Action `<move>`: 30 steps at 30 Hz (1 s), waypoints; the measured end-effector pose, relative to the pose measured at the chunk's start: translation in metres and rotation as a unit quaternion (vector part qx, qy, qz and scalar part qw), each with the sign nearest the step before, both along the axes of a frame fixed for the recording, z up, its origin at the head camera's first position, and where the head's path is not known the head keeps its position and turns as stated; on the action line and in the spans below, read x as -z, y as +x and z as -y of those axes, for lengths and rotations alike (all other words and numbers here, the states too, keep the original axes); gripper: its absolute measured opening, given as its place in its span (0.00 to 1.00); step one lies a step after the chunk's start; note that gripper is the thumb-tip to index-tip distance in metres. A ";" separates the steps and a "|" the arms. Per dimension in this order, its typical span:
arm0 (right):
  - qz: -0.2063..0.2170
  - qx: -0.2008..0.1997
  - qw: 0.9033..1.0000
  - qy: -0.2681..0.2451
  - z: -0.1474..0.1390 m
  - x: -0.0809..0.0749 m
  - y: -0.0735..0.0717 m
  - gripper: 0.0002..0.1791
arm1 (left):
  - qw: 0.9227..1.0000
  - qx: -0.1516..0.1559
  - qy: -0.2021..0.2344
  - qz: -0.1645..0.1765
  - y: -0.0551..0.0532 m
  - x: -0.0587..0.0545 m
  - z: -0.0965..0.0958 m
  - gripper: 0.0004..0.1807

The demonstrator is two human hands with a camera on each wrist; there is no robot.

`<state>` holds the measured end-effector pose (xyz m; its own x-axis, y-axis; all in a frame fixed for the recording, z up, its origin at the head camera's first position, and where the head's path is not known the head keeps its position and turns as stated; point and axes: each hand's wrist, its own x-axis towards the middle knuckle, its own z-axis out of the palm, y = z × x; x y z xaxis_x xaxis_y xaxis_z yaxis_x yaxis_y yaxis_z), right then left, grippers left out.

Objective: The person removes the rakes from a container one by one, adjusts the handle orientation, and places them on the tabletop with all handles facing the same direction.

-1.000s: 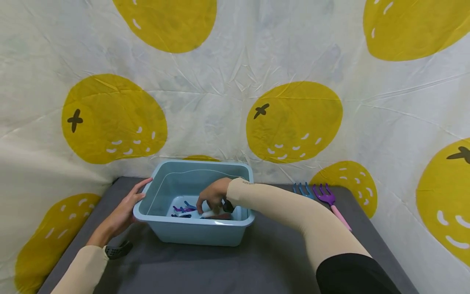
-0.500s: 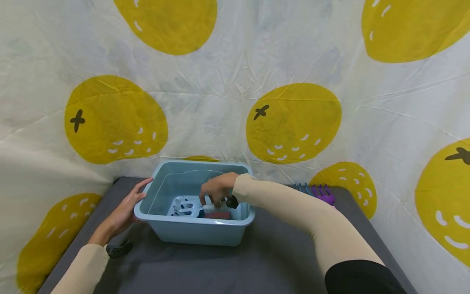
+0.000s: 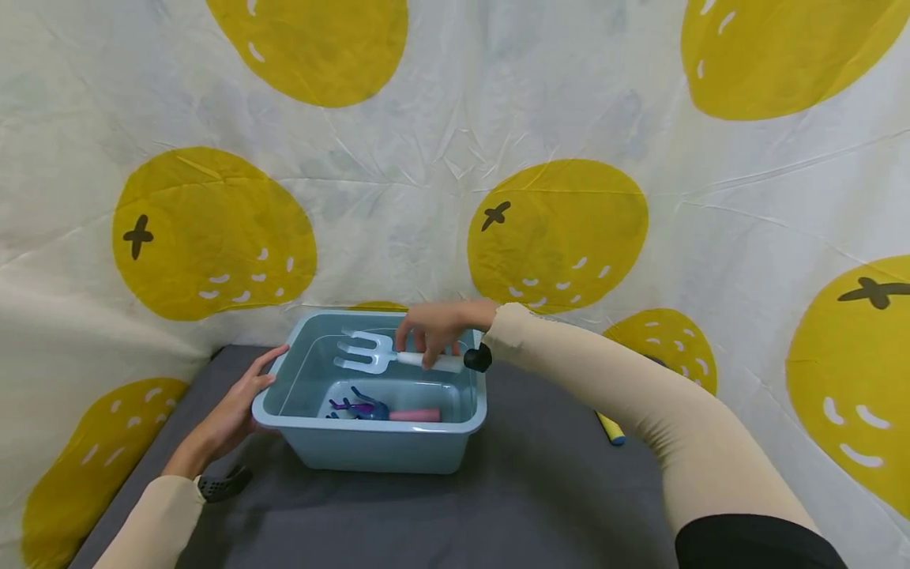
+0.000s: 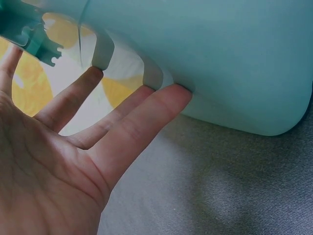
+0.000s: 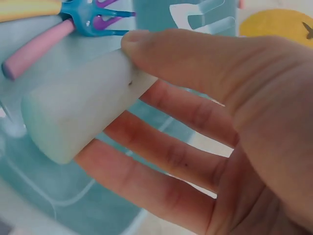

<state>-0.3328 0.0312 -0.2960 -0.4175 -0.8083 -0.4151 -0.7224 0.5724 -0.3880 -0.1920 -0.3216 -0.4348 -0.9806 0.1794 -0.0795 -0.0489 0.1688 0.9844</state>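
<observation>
White cloth (image 3: 441,150) printed with big yellow fruit (image 3: 558,233) is hung behind; desk (image 3: 498,506) is covered in dark grey fabric.

Head view: pale blue bin (image 3: 377,452) is set toward the back of the desk. Its left rim is touched by the left hand (image 3: 227,411); dark band (image 3: 224,483) is worn on that wrist. Pale blue fork (image 3: 385,356) is held by its white handle in the right hand (image 3: 435,325), raised over the bin floor, tines pointed left. Below it, blue fork (image 3: 366,407), purple tines (image 3: 348,406) and pink handle (image 3: 415,415) are bunched near the front wall. Outside, on the right, blue-ended yellow handle (image 3: 611,428) is partly hidden by the right sleeve (image 3: 590,379).

Left wrist view: bin is touched from outside by fingertips; fingers are spread and nearly straight, grip wide.

Right wrist view: grip is narrow, white handle pinched between thumb and fingers. Some of the fork's tines are seen past the thumb. At upper left, another yellow handle (image 5: 29,11) is seen joined to a blue head, purple tines behind, pink handle alongside.
</observation>
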 end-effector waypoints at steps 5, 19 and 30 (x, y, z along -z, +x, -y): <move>0.005 0.015 1.000 -0.015 -0.019 -0.020 0.001 0.25 | 1.000 0.002 0.008 -0.003 -0.001 0.001 0.001 0.31; 0.013 0.101 0.993 -0.055 -0.074 -0.047 0.001 0.25 | 1.000 0.009 0.008 -0.005 0.000 0.001 -0.001 0.31; 0.005 0.139 0.986 -0.088 -0.122 -0.045 -0.003 0.25 | 1.000 0.011 0.006 -0.009 0.000 0.001 -0.001 0.31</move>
